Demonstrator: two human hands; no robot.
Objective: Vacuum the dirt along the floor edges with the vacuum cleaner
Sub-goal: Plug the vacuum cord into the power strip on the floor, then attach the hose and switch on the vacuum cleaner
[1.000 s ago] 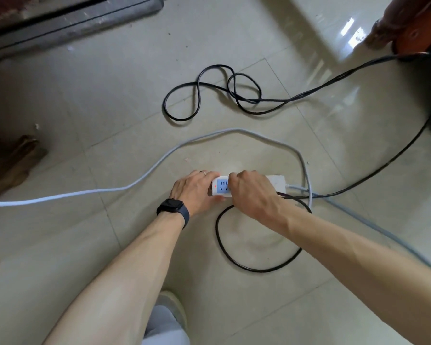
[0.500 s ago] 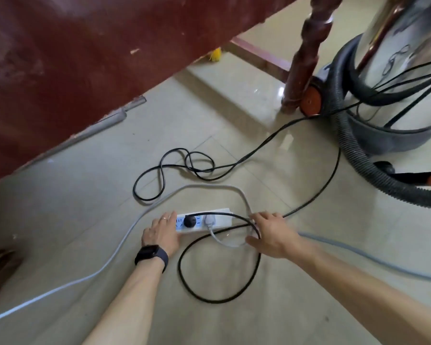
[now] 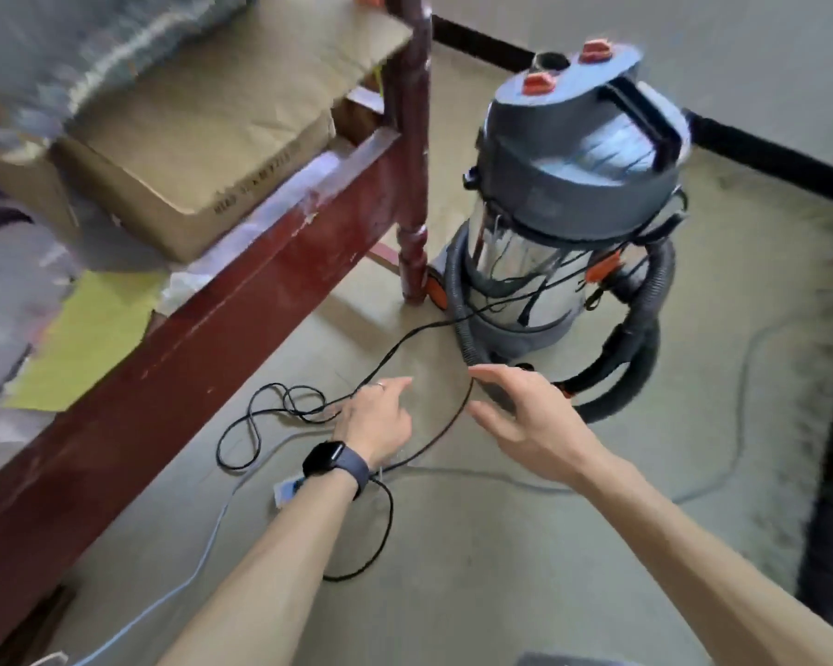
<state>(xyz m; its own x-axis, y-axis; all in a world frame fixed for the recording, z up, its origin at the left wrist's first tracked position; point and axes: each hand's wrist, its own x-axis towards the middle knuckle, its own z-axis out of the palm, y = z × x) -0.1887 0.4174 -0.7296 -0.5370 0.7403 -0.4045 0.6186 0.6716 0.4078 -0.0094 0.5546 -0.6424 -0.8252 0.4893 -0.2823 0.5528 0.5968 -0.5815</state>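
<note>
Vacuum cleaner [image 3: 573, 194] upright; left hand [image 3: 373, 418] & right hand [image 3: 530, 415] spread wide, holding nothing (box [image 3: 203, 151] print blurred, unreadable).

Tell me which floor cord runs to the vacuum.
The black cord: it runs up to the vacuum. The pale grey cord trails off across the floor instead.

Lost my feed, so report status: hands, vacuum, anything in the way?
Both open, empty: left hand, right hand. Upright vacuum beside bed leg, hose wrapped round it. Loose cord loops across floor under hands.
</note>
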